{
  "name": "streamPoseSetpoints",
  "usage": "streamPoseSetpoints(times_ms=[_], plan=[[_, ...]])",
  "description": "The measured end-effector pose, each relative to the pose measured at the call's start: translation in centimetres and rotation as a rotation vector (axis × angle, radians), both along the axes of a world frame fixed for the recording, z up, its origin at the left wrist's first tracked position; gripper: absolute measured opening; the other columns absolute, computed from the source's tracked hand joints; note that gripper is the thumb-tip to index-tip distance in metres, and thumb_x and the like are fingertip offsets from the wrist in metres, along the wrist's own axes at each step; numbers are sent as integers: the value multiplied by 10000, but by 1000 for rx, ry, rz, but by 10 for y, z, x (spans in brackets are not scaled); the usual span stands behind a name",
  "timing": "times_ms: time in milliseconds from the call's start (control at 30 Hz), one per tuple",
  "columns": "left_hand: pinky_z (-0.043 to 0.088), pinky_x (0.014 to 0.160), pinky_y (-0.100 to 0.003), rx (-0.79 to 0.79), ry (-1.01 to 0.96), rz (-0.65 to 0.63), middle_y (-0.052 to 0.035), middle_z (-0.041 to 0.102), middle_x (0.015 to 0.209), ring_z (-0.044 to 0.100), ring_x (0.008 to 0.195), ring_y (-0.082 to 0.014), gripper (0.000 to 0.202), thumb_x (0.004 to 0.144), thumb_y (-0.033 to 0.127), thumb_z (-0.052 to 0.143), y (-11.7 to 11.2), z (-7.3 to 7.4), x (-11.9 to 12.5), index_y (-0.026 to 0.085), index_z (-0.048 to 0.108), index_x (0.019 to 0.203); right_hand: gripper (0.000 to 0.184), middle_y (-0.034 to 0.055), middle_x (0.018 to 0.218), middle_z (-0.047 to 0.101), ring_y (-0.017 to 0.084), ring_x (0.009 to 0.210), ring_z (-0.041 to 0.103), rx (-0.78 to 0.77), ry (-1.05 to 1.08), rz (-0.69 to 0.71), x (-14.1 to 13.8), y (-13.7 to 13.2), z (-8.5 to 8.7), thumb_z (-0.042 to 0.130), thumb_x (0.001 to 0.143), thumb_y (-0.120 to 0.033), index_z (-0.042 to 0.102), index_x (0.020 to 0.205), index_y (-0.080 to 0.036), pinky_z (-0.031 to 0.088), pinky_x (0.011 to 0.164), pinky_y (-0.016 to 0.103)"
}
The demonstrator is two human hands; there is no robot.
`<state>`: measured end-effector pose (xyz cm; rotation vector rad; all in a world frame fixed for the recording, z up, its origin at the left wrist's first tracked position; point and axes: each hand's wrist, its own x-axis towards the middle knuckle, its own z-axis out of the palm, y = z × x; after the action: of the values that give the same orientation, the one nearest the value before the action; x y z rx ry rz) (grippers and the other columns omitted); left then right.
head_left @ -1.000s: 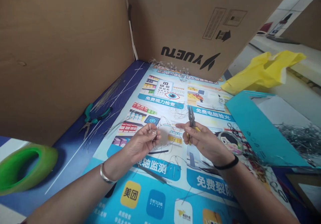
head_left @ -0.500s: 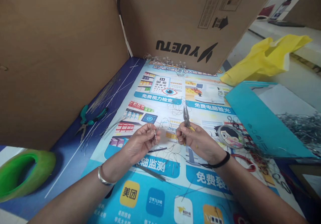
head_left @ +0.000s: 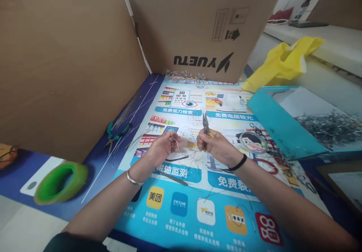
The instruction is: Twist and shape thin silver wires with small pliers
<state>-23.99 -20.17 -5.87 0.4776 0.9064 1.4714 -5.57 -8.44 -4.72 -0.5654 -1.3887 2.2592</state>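
The left hand (head_left: 161,149) pinches thin wire (head_left: 177,142) in its fingers; right of them, the right hand (head_left: 216,145) grips pliers (head_left: 205,121). Wire-handling seems underway; the next move calls for a steady pinch.

Looks like a wkshp, w/ pliers (head_left: 206,124), wire pile (head_left: 329,129), tape (head_left: 76,182).

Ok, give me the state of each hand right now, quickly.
Left hand: closed, fingertips pinching thin wire.
Right hand: closed around yellow-handled pliers, tips pointing away from the person.
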Motion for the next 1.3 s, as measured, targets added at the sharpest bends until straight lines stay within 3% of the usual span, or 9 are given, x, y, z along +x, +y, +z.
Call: streamPoseSetpoints(times_ms=[100, 233, 367, 500, 733, 1067, 1300], plan=[[466, 597, -244, 31, 160, 23, -63, 661, 852, 616, 705, -143, 352, 763, 478, 646, 5, 11, -7, 141, 603, 853, 289, -33, 621, 533, 116, 561, 486, 45, 16, -19, 1, 1, 3, 711, 720, -405, 500, 745, -209, 344, 559, 282], [444, 676, -242, 69, 480, 90, -50, 651, 956, 609, 808, -141, 287, 749, 375, 700, 19, 24, -13, 172, 590, 919, 300, -35, 612, 538, 111, 548, 476, 123, 5, -36, 1, 5, 7, 700, 728, -424, 497, 740, -203, 331, 546, 276], [407, 621, -212, 39, 619, 78, -9, 631, 795, 584, 707, -109, 272, 711, 316, 737, 40, 25, -13, 161, 584, 874, 294, -22, 611, 547, 114, 562, 477, 212, -8, -17, -2, 11, 10, 681, 749, -424, 502, 712, -192, 331, 555, 276], [372, 566, -202, 10, 608, 44, 10, 598, 634, 534, 577, -87, 242, 717, 328, 723, 57, 14, -11, 145, 579, 784, 280, -13, 626, 558, 117, 579, 476, 268, -31, -9, -5, 18, 5, 649, 780, -424, 510, 712, -191, 335, 574, 279], [362, 531, -194, 1, 428, -28, 3, 596, 636, 505, 542, -70, 210, 759, 303, 688, 60, -5, -12, 141, 559, 722, 257, -3, 643, 581, 123, 600, 483, 280, -119, -21, -5, 27, -13, 623, 803, -417, 524, 725, -193, 307, 579, 276], [382, 524, -193, -46, 170, -52, -2, 597, 644, 531, 525, -66, 113, 783, 205, 638, 51, -3, -4, 153, 546, 823, 241, 10, 704, 596, 146, 665, 523, 255, -67, -19, -4, 23, -17, 622, 808, -420, 537, 748, -202, 381, 678, 310], [386, 515, -213, -74, 284, 9, 12, 614, 714, 526, 514, -69, 191, 785, 239, 639, 53, -8, -1, 199, 514, 924, 208, 16, 726, 598, 155, 703, 537, 274, -57, 22, -3, 25, -22, 601, 836, -393, 548, 762, -206, 393, 679, 312]])
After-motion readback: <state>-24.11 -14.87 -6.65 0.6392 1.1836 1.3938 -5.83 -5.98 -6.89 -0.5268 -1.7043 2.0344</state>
